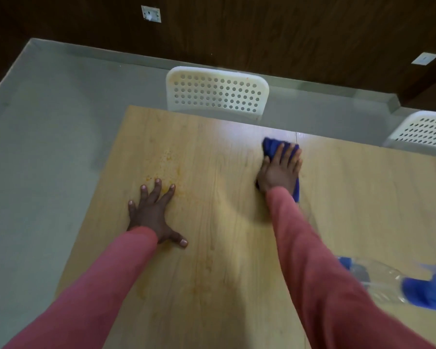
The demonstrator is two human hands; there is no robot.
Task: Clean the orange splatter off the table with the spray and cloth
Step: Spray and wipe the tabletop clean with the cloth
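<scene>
Orange splatter speckles the light wooden table near its left edge. My left hand lies flat on the wood with fingers spread, its fingertips touching the lower end of the splatter. My right hand presses flat on a blue cloth near the table's far edge, well to the right of the splatter. The cloth shows beyond the fingers and beside the wrist. A clear spray bottle with a blue head lies blurred at the right edge, partly behind my right sleeve.
A white perforated chair stands against the table's far edge, and a second one at the far right. Grey floor lies to the left of the table. A dark wood-panelled wall runs along the back.
</scene>
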